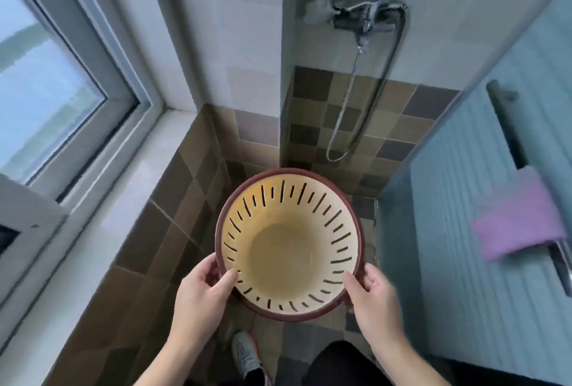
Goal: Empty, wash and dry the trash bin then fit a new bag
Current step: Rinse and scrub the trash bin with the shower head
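— How is the trash bin (288, 241) held?

— Left hand (201, 289) and right hand (373, 299) each grasp its dark rim at the near side, thumbs inside, holding it upright above the tiled floor (148, 262).

— Handling?

— Empty slotted plastic — likely light, stiff, slippery once wet. The rim gives the surest grip. The shower tap (359, 19) waits beyond.

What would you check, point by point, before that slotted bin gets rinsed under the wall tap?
1. Trash bin empty: ok, nothing inside.
2. Held on both sides: ok, left hand and right hand grip the rim.
3. Bin under the tap: not ok, it is held lower and nearer.
4. Water running: not ok, none visible.
5. Drying cloth within reach: cannot tell; a purple cloth hangs on the right.
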